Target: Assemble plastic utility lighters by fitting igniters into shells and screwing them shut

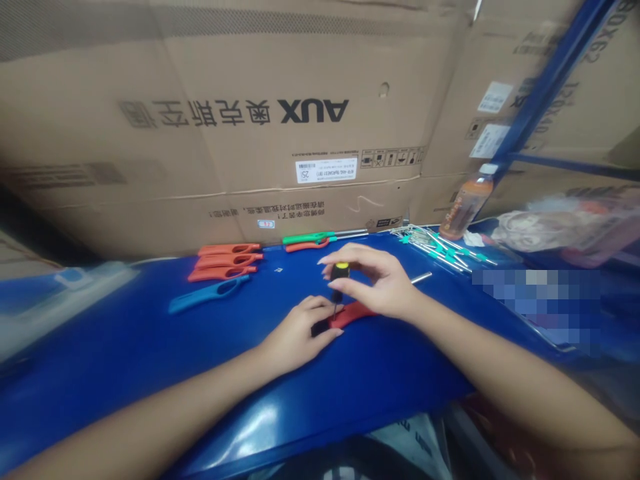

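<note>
My right hand grips a small screwdriver with a black handle and a yellow cap, held upright. Its thin shaft points down onto a red long-necked lighter lying on the blue tabletop. With thumb and fingers, my left hand pinches the near end of that lighter. A metal tube sticks out beyond my right hand, apparently the lighter's neck. Exactly where the screwdriver's tip meets the lighter is too small to make out.
Several orange lighter handles and a blue handle lie at left. Behind my hands are a green lighter and metal rods with teal parts. A drink bottle stands at back right, before large cardboard boxes.
</note>
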A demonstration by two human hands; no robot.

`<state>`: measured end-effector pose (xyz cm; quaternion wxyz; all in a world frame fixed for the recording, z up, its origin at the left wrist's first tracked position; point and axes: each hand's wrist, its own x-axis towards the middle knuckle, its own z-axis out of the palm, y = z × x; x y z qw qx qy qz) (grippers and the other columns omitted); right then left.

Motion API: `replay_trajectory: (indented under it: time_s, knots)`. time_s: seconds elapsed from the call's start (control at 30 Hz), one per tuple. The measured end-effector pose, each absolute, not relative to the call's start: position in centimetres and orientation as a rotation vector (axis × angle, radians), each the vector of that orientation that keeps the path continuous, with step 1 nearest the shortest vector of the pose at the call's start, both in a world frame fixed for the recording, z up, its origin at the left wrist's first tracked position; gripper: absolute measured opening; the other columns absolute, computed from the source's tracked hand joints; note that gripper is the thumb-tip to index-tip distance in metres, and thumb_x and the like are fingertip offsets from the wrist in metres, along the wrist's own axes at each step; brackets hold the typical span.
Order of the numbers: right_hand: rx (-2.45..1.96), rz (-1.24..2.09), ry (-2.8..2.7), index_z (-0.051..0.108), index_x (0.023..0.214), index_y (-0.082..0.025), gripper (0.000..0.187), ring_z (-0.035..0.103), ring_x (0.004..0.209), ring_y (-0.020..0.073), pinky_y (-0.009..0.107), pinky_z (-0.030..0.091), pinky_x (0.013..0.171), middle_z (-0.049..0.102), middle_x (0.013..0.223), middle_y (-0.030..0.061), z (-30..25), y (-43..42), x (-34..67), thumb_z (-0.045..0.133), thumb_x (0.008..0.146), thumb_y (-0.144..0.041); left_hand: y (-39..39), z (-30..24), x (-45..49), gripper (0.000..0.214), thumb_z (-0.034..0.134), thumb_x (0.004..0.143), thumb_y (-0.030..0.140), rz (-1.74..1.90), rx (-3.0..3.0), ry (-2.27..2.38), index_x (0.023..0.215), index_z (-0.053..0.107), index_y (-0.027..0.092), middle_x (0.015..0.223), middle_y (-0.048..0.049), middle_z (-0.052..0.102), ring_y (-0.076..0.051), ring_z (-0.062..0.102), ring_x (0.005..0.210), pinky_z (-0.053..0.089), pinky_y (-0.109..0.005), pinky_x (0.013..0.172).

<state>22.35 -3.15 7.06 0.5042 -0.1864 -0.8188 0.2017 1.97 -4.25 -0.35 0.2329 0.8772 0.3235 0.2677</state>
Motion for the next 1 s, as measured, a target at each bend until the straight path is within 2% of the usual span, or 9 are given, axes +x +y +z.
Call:
replay_trajectory:
  time_s: [0.07, 0.13, 0.27, 0.43, 0.5, 0.6, 0.7, 0.87, 1.0]
  knots:
    - [-0.488, 0.150, -1.915, 0.073, 0.100, -0.019, 0.017, 0.061, 0.076, 0.0159, 0.031, 0.056, 0.074, 0.066, 0.083, 0.0041, 6.92, -2.98, 22.49, 0.076, 0.086, -0.029, -4.24, -0.39, 1.97, 0.031, 0.069, 0.092, 0.028, 0.744, 2.412, 0.891, 0.122, 0.070, 0.019, 0.114, -0.0082, 0.070, -0.024, 0.064, 0.107, 0.051, -0.042, 0.100]
    - [-0.490, 0.100, -1.971, 0.073, 0.107, -0.020, 0.018, 0.062, 0.083, 0.0177, 0.034, 0.056, 0.078, 0.067, 0.088, 0.0061, 6.94, -2.87, 22.67, 0.067, 0.093, -0.029, -4.22, -0.39, 1.97, 0.031, 0.069, 0.092, 0.029, 0.746, 2.416, 0.888, 0.121, 0.071, 0.018, 0.112, -0.0081, 0.070, -0.024, 0.064, 0.105, 0.052, -0.041, 0.100]
    - [-0.441, 0.699, -2.062, 0.061, 0.130, -0.020, 0.033, 0.067, 0.098, 0.0171, 0.035, 0.058, 0.084, 0.068, 0.110, 0.0097, 7.22, -2.77, 22.74, 0.040, 0.106, -0.027, -4.26, -0.28, 1.94, 0.035, 0.070, 0.092, 0.029, 0.736, 2.413, 0.886, 0.125, 0.069, 0.018, 0.112, -0.0078, 0.070, -0.023, 0.064, 0.106, 0.052, -0.040, 0.099]
    - [-0.550, 0.296, -1.905, 0.072, 0.092, -0.020, 0.015, 0.061, 0.080, 0.0166, 0.034, 0.057, 0.078, 0.065, 0.085, 0.0038, 7.04, -2.43, 22.84, 0.076, 0.086, -0.033, -4.31, -0.22, 1.88, 0.033, 0.069, 0.092, 0.029, 0.738, 2.394, 0.889, 0.123, 0.070, 0.018, 0.114, -0.0078, 0.070, -0.023, 0.063, 0.107, 0.051, -0.041, 0.101]
    - [-0.525, 0.272, -1.997, 0.075, 0.101, -0.021, 0.016, 0.063, 0.091, 0.0179, 0.036, 0.056, 0.085, 0.065, 0.096, 0.0069, 7.03, -2.37, 23.05, 0.065, 0.095, -0.032, -4.26, -0.21, 1.92, 0.032, 0.069, 0.092, 0.029, 0.736, 2.393, 0.890, 0.123, 0.070, 0.019, 0.113, -0.0077, 0.070, -0.023, 0.063, 0.106, 0.051, -0.040, 0.100]
    - [-0.399, 0.640, -2.169, 0.063, 0.135, -0.025, 0.037, 0.063, 0.113, 0.0180, 0.037, 0.056, 0.092, 0.058, 0.129, 0.0118, 6.94, -2.40, 23.15, 0.041, 0.105, -0.023, -4.21, -0.21, 2.00, 0.029, 0.068, 0.092, 0.028, 0.733, 2.403, 0.885, 0.120, 0.071, 0.019, 0.112, -0.0076, 0.070, -0.023, 0.064, 0.105, 0.051, -0.041, 0.100]
    - [-0.409, 0.662, -2.146, 0.048, 0.149, -0.029, 0.045, 0.065, 0.109, 0.0173, 0.037, 0.057, 0.091, 0.062, 0.128, 0.0104, 6.50, -2.46, 22.89, 0.044, 0.104, -0.022, -4.27, -0.23, 2.02, 0.028, 0.068, 0.093, 0.028, 0.742, 2.411, 0.885, 0.119, 0.071, 0.020, 0.110, -0.0074, 0.070, -0.024, 0.064, 0.104, 0.052, -0.041, 0.099]
    - [-0.527, 0.201, -2.074, 0.061, 0.134, -0.027, 0.049, 0.067, 0.097, 0.0212, 0.036, 0.058, 0.088, 0.071, 0.109, 0.0073, 6.40, -2.95, 22.62, 0.075, 0.088, -0.036, -4.34, -0.35, 2.00, 0.030, 0.067, 0.093, 0.029, 0.736, 2.389, 0.871, 0.121, 0.071, 0.019, 0.119, -0.0095, 0.070, -0.026, 0.064, 0.112, 0.050, -0.044, 0.103]
    - [-0.460, 0.455, -2.118, 0.058, 0.136, -0.024, 0.035, 0.065, 0.111, 0.0208, 0.039, 0.056, 0.095, 0.066, 0.127, 0.0115, 7.04, -3.33, 22.49, 0.046, 0.104, -0.029, -4.33, -0.24, 2.05, 0.032, 0.067, 0.093, 0.030, 0.732, 2.383, 0.886, 0.123, 0.070, 0.019, 0.113, -0.0097, 0.070, -0.025, 0.065, 0.109, 0.052, -0.043, 0.100]
